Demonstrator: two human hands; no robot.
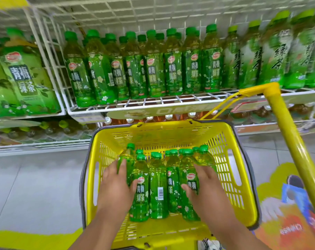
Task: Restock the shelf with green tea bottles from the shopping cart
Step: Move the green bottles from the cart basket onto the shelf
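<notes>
A yellow shopping basket point(230, 159) on the floor holds several green tea bottles point(158, 188) lying side by side, caps toward the shelf. My left hand point(115, 184) lies over the leftmost bottle point(127, 159), fingers on top and thumb touching the bottle beside it. My right hand point(205, 184) covers the rightmost bottles point(205, 157), thumb on a bottle's label. Neither bottle is lifted. The white wire shelf point(153, 103) above carries a row of upright green tea bottles point(153, 69).
The basket's yellow pull handle point(286, 134) rises at the right, in front of the shelf. Other green bottles point(272, 51) fill the shelf's right part and large ones point(21, 76) the left. Lower shelves hold more drinks. Grey tiled floor with stickers surrounds the basket.
</notes>
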